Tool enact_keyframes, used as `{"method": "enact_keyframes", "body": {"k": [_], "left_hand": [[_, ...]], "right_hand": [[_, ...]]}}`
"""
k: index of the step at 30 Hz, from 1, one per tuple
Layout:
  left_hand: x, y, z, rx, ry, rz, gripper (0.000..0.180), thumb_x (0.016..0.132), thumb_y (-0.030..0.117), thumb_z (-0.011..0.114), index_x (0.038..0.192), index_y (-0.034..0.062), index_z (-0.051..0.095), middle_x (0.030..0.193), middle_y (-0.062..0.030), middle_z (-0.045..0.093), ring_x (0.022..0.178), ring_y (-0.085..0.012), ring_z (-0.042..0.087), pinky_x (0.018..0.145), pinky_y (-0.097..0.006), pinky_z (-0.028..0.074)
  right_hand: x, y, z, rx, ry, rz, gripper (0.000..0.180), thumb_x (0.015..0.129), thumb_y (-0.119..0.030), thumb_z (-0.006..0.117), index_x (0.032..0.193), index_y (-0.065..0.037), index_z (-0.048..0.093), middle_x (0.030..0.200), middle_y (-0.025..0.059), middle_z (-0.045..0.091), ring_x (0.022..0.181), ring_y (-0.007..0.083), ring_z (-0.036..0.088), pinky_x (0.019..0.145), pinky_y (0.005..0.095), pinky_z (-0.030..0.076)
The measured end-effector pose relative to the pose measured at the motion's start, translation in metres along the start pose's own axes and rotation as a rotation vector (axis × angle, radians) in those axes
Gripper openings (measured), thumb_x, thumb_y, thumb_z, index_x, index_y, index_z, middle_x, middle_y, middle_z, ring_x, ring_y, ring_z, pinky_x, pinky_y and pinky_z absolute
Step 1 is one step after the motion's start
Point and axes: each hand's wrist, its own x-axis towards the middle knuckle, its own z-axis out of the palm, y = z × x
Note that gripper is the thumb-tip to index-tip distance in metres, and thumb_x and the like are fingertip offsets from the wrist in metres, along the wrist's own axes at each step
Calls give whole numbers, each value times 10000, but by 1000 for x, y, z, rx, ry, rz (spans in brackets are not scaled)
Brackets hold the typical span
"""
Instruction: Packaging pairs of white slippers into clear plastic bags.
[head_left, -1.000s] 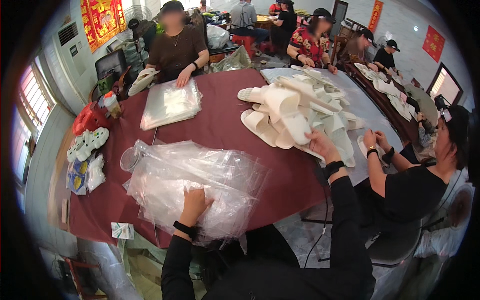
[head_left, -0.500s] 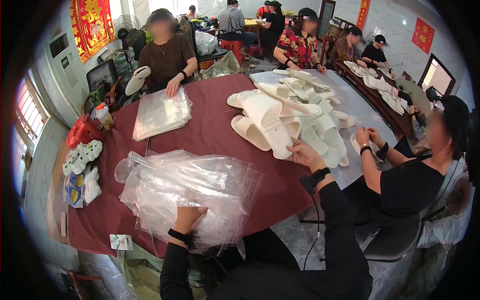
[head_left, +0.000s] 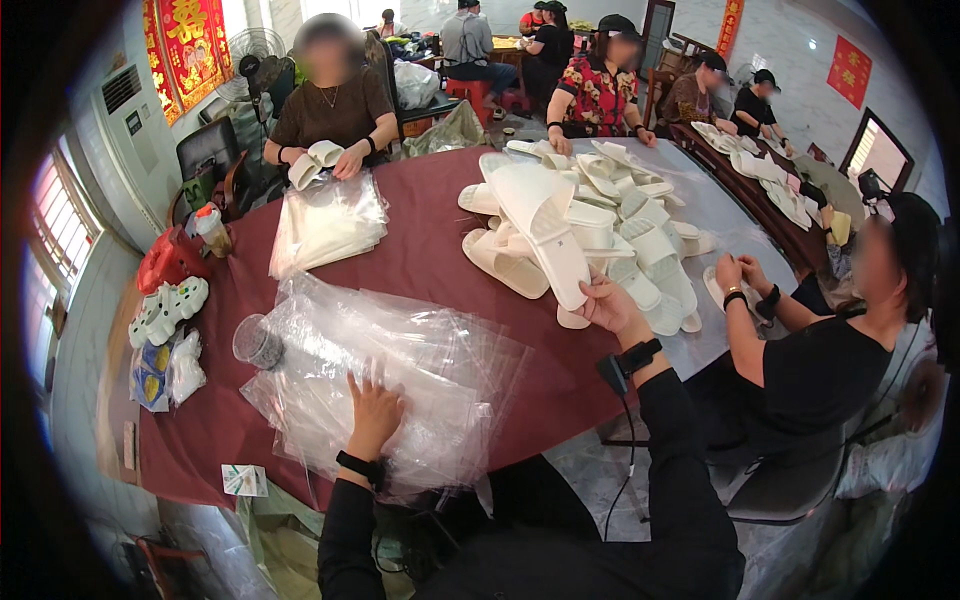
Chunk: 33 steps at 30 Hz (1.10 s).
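Observation:
My left hand (head_left: 375, 412) lies with fingers spread on a loose stack of clear plastic bags (head_left: 430, 390) at the near side of the table. In my right hand (head_left: 612, 308) is a white slipper (head_left: 560, 255), gripped at its lower end and tilted up to the left, in front of the slipper pile. That pile of white slippers (head_left: 655, 245) covers the table's right part. A small round clear tub (head_left: 258, 343) rests at the left edge of the bags.
The table has a dark red cloth (head_left: 420, 240). Across it, a person handles white slippers (head_left: 315, 165) above another bag stack (head_left: 325, 235). At left are a red bag (head_left: 172, 262), a bottle (head_left: 211, 232) and white clogs (head_left: 168, 313). A person (head_left: 810, 370) sits close at right.
My left hand has moved slightly up the bags and spread its fingers. The slipper in my right hand has risen and turned. Across the table, the person has brought slippers over their bags.

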Motion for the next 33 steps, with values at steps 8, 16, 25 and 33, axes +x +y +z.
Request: {"method": "enact_keyframes", "body": {"k": [8, 16, 25, 33], "left_hand": [[-8, -2, 4, -67, -302, -171, 639, 744, 267, 636, 1337, 131, 442, 1391, -88, 420, 1286, -371, 352, 1055, -683, 88], [-11, 7, 4, -107, -294, -184, 547, 863, 322, 533, 1388, 280, 388, 1424, -105, 365, 1305, -388, 316, 1022, -711, 132], [-11, 10, 8, -125, -248, -160, 498, 864, 289, 530, 1354, 265, 440, 1424, -126, 361, 1308, -409, 301, 997, -723, 177], [-9, 15, -7, -186, -287, -269, 743, 809, 286, 597, 1457, 326, 237, 1429, -98, 364, 1314, -378, 306, 1002, -716, 191]], "right_hand": [[0, -7, 30, -90, -15, 40, 554, 856, -9, 580, 1376, -59, 395, 1254, 94, 562, 1117, 245, 574, 900, 385, 496], [-10, -3, 85, -133, -63, 120, 640, 808, -61, 662, 1364, 34, 358, 1250, 161, 552, 1098, 267, 592, 898, 390, 515], [-41, 6, 92, -142, -85, 155, 681, 780, -64, 669, 1372, 42, 351, 1296, 170, 521, 1142, 282, 561, 934, 410, 485], [-71, 18, 69, -284, -219, 216, 598, 678, -142, 760, 1184, 94, 546, 1054, 145, 664, 954, 221, 642, 789, 289, 502]]}}
